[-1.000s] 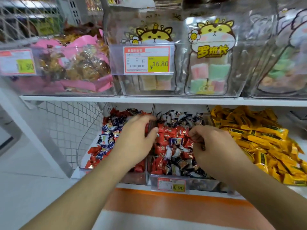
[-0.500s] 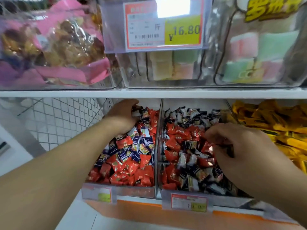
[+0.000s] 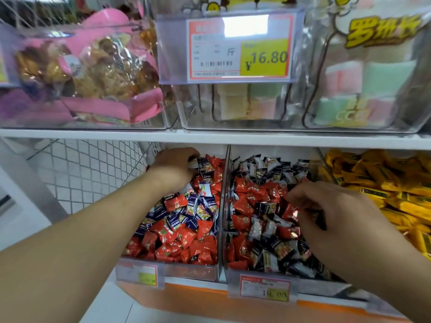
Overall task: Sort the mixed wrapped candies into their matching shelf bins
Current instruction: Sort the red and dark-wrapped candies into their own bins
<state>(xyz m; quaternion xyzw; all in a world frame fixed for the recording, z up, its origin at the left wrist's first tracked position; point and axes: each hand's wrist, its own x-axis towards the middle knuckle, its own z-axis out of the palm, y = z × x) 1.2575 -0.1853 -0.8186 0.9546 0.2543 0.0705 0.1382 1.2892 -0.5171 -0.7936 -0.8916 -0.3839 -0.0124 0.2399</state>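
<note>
Two clear bins sit side by side on the lower shelf. The left bin (image 3: 186,271) holds red candies (image 3: 184,238) mixed with blue-wrapped candies (image 3: 172,220). The middle bin (image 3: 310,285) holds red candies mixed with black-wrapped candies (image 3: 270,252). My left hand (image 3: 173,169) reaches to the back of the left bin, fingers curled around a wrapped candy (image 3: 192,163) whose pale edge shows at the fingertips. My right hand (image 3: 326,213) hovers over the middle bin with fingertips pinched down among red candies; what it holds is hidden.
A third bin at the right holds yellow wrapped bars (image 3: 396,201). The upper shelf edge (image 3: 210,137) runs just above my hands, carrying clear bins with pink snack packs (image 3: 81,73) and a 16.80 price tag (image 3: 240,46). Wire mesh (image 3: 88,169) closes off the left side.
My left hand moved from the divider between the bins to the back of the left bin. My right hand stayed over the middle bin. The view has closed in on the shelf.
</note>
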